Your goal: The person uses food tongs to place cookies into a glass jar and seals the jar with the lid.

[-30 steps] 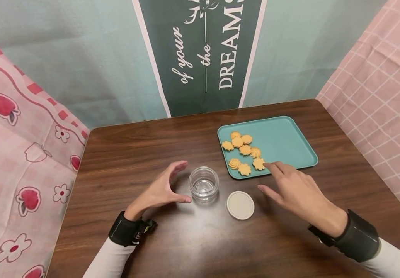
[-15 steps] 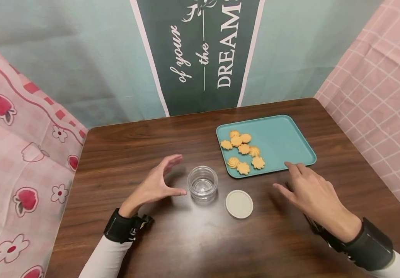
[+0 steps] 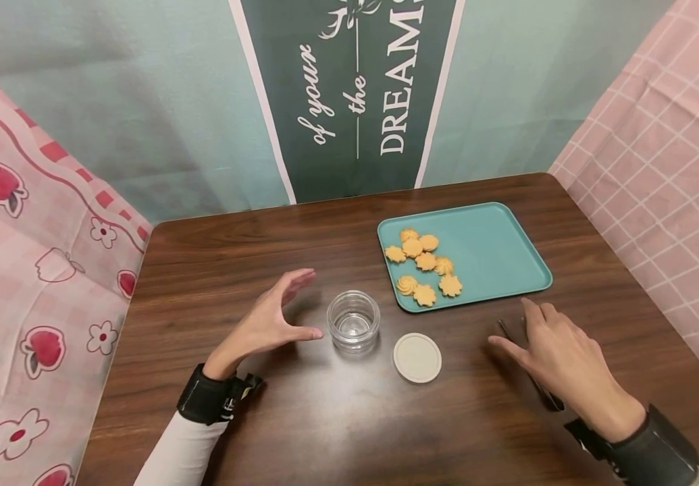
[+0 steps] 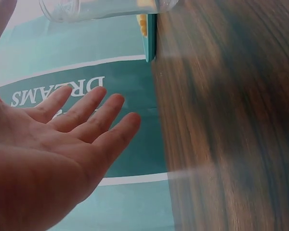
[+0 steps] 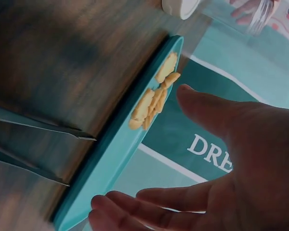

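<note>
Standing upright nr. the table's (image 3: 203,256) ctr., item 1: clear glass jar (image 3: 353,324), unlidded, mouth up; thru the wall I make out its bottom and no cookies. Item 2: lid (image 3: 417,358), pale, round, flat just beside the jar, prob. set there to leave the mouth free. Item 3: blue-green tray (image 3: 495,246), shallow, low rim, beyond the jar to the right; contents approx. nine cookies (image 3: 412,248), all at its left end, some overlapping, i.e. the jar side, presumably for reach. Item 4: tongs (image 5: 38,123), dark, slim, on the table in front of the tray, tips apart and aimed at its near edge, joined end on the near side, which I'd judge handy for gripping. Item 5: L hand (image 3: 267,324), thumb and fingers spread in a C facing the jar, gap betw. thumb and glass, holding nothing; curve looks sized to the jar's girth. Item 6: R hand (image 3: 562,351), fingers loosely extended, thumb apart, over the tongs in my head cam; R wrist cam puts the prongs apart from the fingers; pinching nothing I can see; contact w/ the hidden stretch of tongs, can't tell.
</note>
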`<state>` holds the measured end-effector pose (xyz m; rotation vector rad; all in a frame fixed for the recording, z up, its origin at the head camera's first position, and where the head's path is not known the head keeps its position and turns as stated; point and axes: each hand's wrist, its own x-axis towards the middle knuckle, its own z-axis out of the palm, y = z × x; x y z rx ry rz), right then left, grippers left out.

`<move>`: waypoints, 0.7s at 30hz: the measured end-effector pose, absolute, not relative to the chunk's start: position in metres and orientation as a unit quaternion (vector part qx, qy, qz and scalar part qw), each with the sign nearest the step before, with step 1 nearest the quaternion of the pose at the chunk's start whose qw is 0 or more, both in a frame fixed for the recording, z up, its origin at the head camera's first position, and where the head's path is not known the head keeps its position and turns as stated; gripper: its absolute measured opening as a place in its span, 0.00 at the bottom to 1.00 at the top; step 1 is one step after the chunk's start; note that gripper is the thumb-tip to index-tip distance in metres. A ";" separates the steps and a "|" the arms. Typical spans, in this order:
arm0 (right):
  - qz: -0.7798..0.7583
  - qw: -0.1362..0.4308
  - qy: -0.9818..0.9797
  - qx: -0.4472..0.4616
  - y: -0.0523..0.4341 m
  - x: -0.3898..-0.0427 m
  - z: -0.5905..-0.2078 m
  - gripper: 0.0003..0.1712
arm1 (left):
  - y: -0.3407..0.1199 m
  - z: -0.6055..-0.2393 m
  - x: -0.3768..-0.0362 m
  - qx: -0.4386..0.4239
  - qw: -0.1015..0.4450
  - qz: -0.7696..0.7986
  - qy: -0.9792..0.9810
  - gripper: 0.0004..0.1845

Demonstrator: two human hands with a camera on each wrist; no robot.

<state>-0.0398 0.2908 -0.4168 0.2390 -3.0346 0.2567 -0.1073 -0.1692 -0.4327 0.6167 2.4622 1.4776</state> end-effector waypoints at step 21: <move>0.088 -0.042 -0.995 0.012 0.303 -0.027 -0.436 0.54 | -0.171 -0.433 -0.109 0.209 0.101 0.496 0.836 0.57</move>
